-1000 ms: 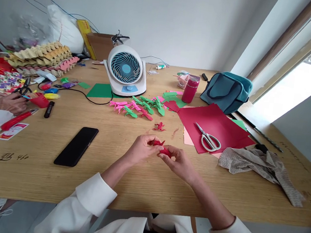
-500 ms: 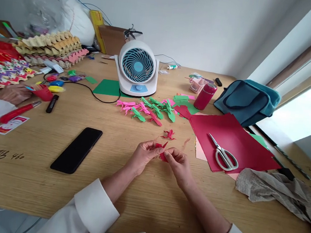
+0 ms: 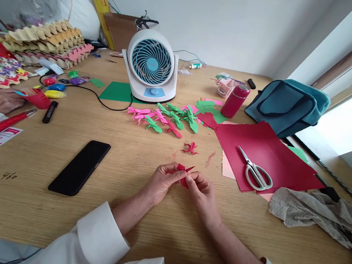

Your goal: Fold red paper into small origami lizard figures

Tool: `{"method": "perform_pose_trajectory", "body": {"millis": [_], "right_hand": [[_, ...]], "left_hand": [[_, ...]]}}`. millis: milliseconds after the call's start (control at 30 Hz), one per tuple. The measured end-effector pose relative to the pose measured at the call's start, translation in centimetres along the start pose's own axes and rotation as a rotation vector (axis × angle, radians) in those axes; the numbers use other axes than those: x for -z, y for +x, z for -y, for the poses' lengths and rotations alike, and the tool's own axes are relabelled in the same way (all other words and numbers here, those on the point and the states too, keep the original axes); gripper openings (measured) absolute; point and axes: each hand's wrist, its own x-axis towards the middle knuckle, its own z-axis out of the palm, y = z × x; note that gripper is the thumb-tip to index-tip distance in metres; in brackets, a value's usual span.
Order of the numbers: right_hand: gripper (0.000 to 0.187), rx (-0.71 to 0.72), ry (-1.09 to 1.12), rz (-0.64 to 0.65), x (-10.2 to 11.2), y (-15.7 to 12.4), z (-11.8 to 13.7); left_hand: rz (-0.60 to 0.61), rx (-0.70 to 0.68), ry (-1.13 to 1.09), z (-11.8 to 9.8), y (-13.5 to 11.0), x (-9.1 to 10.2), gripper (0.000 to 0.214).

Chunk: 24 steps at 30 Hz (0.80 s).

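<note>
Between my two hands is a small piece of folded red paper, with a pointed flap sticking up to the right. My left hand pinches its left side between thumb and fingers. From the other side my right hand grips it, thumb and fingertips pressed together close to the left thumb. Part of the paper is hidden behind the fingers. Just beyond my hands lies a red folded paper figure with thin legs. Farther back is a group of green folded paper figures and pink ones.
Scissors rest on red paper sheets at right, near a crumpled cloth, a red bottle and a teal bag. A black phone lies left. A fan stands behind. Another person's hand is far left.
The view has shifted slightly. Both hands keep hold of the red paper, and its pointed flap now leans farther to the right.
</note>
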Motion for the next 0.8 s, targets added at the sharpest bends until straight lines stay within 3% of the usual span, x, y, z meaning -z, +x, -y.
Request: {"method": "perform_pose_trajectory", "body": {"millis": [133, 267, 467, 600, 800], "right_hand": [[0.021, 0.043, -0.041, -0.007, 0.9, 0.5, -0.1], [0.023, 0.11, -0.109, -0.021, 1.7, 0.9, 0.1], [0.021, 0.005, -0.003, 0.038, 1.5, 1.0, 0.6], [0.024, -0.075, -0.001, 0.101, 1.5, 1.1, 0.4], [0.035, -0.076, -0.241, 0.276, 1.8, 1.0, 0.2]], "left_hand": [[-0.032, -0.02, 0.093, -0.1, 0.0, 0.1, 0.021], [-0.104, 0.066, 0.098, -0.4, 0.0, 0.3, 0.029], [-0.146, 0.157, 0.133, -0.3, 0.0, 0.6, 0.036], [-0.122, 0.106, 0.141, -0.2, 0.1, 0.8, 0.03], [-0.103, -0.02, 0.201, -0.6, 0.1, 0.3, 0.022]]}}
